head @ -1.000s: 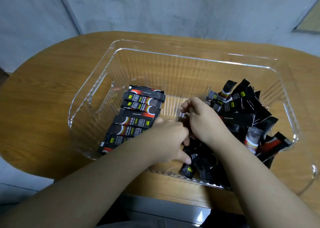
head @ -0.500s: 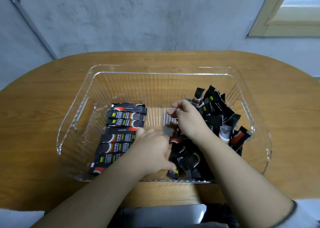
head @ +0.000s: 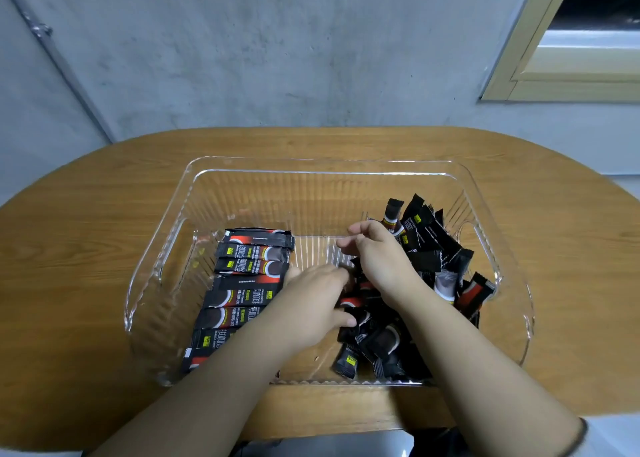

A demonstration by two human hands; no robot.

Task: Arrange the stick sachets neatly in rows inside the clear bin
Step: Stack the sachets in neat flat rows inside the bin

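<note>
A rounded oblong wooden table (head: 86,248) stands against a grey concrete wall (head: 277,47). On it sits a clear ribbed plastic bin (head: 311,193). Inside, at the left, black-and-red stick sachets lie flat in a neat row (head: 242,283); at the right, a loose heap of the same sachets (head: 429,255) leans on the wall. Both hands are in the bin's middle. Left hand (head: 311,304): fingers curled into the heap's near edge; hold cannot be determined. Right hand (head: 377,259): fingers loosely bent over the floor, nothing visibly held.
</note>
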